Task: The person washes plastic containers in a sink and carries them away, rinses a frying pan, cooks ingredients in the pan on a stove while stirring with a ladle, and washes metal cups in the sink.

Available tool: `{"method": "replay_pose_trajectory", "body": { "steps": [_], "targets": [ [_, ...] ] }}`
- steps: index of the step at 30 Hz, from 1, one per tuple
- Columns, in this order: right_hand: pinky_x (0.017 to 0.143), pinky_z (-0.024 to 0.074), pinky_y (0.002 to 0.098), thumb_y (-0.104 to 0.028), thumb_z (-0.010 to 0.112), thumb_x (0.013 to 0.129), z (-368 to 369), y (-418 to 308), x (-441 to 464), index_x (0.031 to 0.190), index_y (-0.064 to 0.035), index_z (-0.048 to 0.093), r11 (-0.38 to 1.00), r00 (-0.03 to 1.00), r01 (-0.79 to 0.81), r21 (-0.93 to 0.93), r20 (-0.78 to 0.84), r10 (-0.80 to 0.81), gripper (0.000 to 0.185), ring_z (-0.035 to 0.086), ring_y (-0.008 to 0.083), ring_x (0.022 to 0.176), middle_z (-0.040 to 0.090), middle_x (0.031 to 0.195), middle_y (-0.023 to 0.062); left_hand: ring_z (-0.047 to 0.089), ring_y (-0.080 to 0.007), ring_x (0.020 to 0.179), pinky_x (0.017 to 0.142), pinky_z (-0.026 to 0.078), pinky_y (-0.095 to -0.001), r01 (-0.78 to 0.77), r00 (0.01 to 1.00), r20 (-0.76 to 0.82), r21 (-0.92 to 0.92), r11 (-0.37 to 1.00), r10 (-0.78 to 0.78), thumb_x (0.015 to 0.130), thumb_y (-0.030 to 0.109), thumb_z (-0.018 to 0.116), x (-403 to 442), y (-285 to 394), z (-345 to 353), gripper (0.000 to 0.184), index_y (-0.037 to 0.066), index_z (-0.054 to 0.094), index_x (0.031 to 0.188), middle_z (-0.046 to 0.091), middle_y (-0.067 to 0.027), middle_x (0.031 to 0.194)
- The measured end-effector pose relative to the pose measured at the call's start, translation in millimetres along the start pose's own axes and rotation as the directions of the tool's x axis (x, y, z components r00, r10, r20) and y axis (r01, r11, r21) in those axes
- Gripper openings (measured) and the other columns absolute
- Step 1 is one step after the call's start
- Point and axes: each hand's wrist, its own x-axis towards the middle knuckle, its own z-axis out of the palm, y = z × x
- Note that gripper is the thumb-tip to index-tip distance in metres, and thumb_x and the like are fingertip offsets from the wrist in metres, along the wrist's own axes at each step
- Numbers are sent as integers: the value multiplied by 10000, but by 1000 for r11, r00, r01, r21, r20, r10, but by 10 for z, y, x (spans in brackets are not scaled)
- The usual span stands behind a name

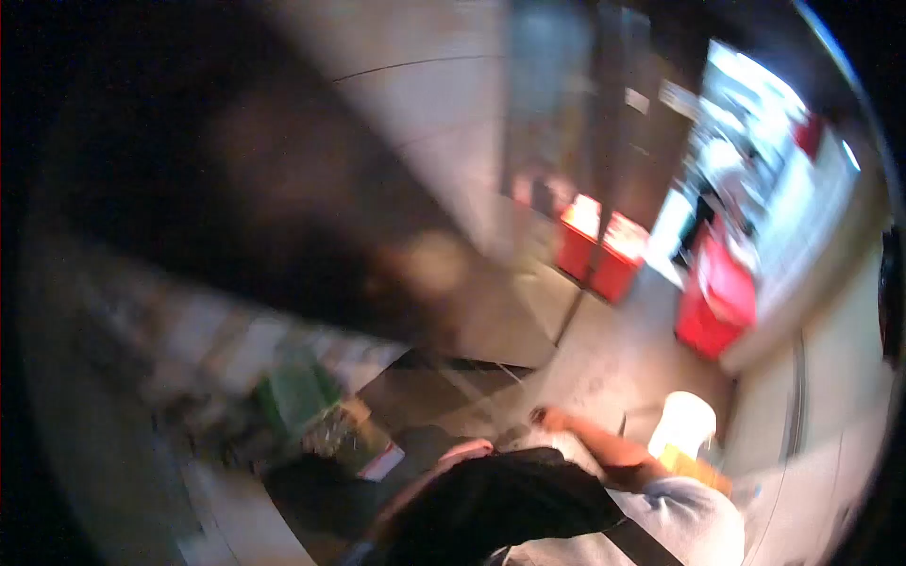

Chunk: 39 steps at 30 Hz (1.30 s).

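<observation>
My right forearm reaches out from a white sleeve, and my right hand (547, 418) is over the floor, its fingers smeared by motion. No object can be made out in it. Part of my left hand (467, 451) shows at the edge of the black apron (510, 500); its fingers are hidden. Left of it lies an open carton (354, 439) with small contents too blurred to name. Beside the carton is a green blurred item (297, 391). Near my right arm stand a white bucket (687, 420) and an orange-yellow container (694, 467).
A large dark blurred surface (311, 189) fills the upper left. Red crates (609, 259) stand by the dark door panel (613, 123). Farther right, a red bin (717, 297) is in the passage, with another person (722, 174) in the bright doorway behind. A pale wall (812, 311) runs along the right.
</observation>
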Motion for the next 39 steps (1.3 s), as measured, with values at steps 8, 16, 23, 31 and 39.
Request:
{"method": "replay_pose_trajectory", "body": {
  "steps": [8, 16, 23, 31, 39],
  "targets": [
    [556, 501, 289, -182, 586, 885, -924, 68, -2116, 963, -57, 612, 912, 182, -4, 410, -897, 404, 150, 606, 138, 668, 639, 805, 56, 637, -153, 719, 588, 527, -303, 463, 886, 216, -363, 808, -411, 949, 261, 559, 901, 1876, -703, 268, 50, 561, 1116, 657, -75, 916],
    [697, 541, 309, -182, 572, 930, -2195, -215, -2236, 1137, -49, 592, 746, 602, 214, 630, -687, 407, 247, 658, 174, 857, 669, 971, 81, 665, -194, 781, 639, 560, -328, 612, 791, 298, -400, 682, -535, 958, 251, 540, 2624, 2494, -904, 269, 48, 553, 1133, 656, -110, 981],
    [636, 513, 289, -193, 587, 896, -3392, 1140, -2498, 884, -45, 672, 871, 311, -164, 463, -814, 491, 171, 626, 141, 703, 614, 671, 61, 671, -217, 744, 599, 570, -340, 628, 766, 239, -473, 618, -596, 951, 262, 534, 4481, 2046, -1369, 255, 31, 548, 1057, 661, -131, 925],
    [511, 488, 347, -364, 557, 799, -1940, 2034, -3550, 545, -99, 655, 619, 289, -752, 227, -730, 619, 380, 597, 195, 473, 608, 509, 66, 543, -146, 510, 410, 426, -284, 570, 810, 334, -256, 780, -482, 907, 185, 542, 7651, 2829, -1612, 149, 51, 574, 852, 578, -43, 665],
    [542, 477, 392, -378, 603, 860, -1783, 3363, -3366, 611, -32, 661, 179, -118, -559, 810, -291, 949, 430, 638, 247, 585, 601, 556, 160, 627, -170, 594, 561, 517, -323, 168, 947, 246, 177, 970, -208, 867, 276, 632, 10250, 3653, -1728, 270, 15, 628, 932, 676, -87, 793]
  ]
}}
